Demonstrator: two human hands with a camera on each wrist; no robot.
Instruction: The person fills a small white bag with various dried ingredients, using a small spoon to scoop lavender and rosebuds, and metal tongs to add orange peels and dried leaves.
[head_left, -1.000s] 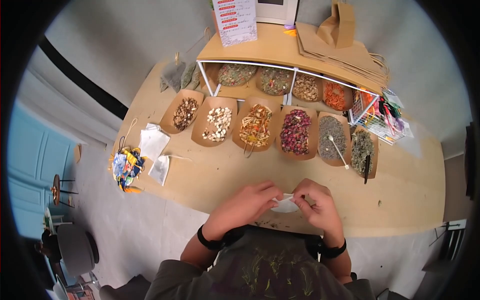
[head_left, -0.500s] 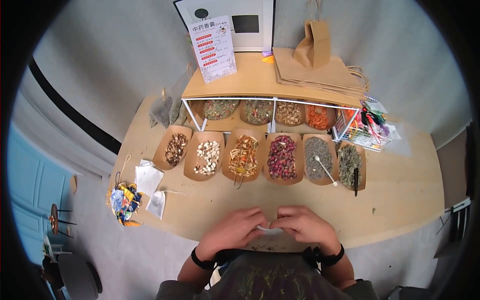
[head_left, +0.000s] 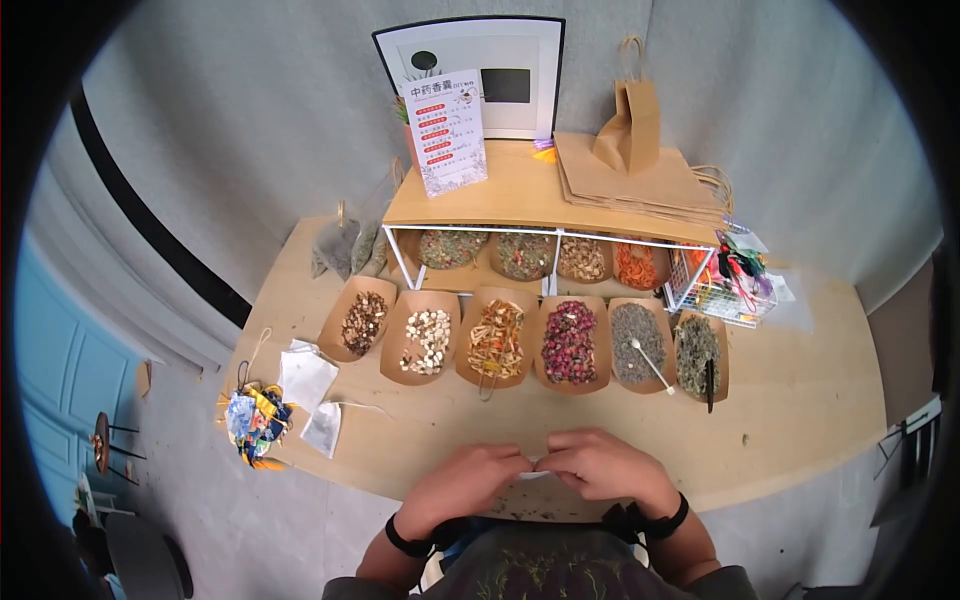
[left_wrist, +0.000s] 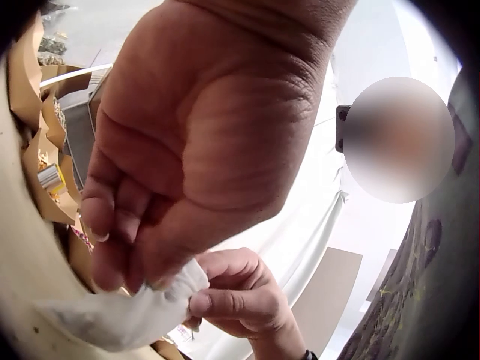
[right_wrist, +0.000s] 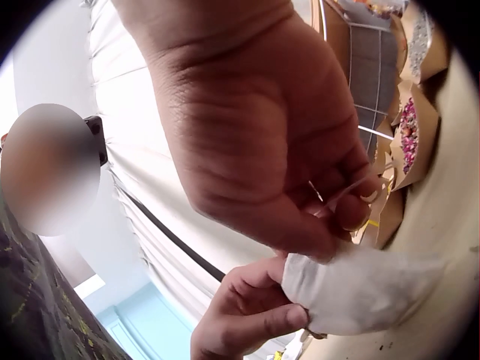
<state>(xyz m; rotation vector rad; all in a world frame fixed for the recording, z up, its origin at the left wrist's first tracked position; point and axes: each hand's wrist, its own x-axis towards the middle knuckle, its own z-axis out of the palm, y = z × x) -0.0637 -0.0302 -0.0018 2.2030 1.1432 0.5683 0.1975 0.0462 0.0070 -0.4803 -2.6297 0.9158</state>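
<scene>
Both hands meet over the front edge of the table, holding a small white cloth pouch [right_wrist: 367, 292] between them. My left hand [head_left: 465, 485] pinches the pouch's gathered top edge between thumb and fingers. From the other side my right hand [head_left: 605, 465] grips the same edge, fingertips almost meeting the left ones. In the right wrist view a thin pale cord [right_wrist: 352, 193] runs over the right fingers. The pouch's body hangs below the fingers, and in the head view only a sliver of it shows. Its contents are hidden.
Paper trays of dried herbs, including pink rosebuds [head_left: 570, 342], stand in a row beyond the hands. A white spoon [head_left: 652, 366] lies in one. More white pouches [head_left: 308, 375] and a colourful bundle [head_left: 258, 420] lie at left. Behind are a wooden shelf [head_left: 520, 200] and a wire basket [head_left: 725, 285].
The head view has tilted upward, so the table sits lower in it. The hands have drawn together along the pouch's top, and less of the white cloth shows between them.
</scene>
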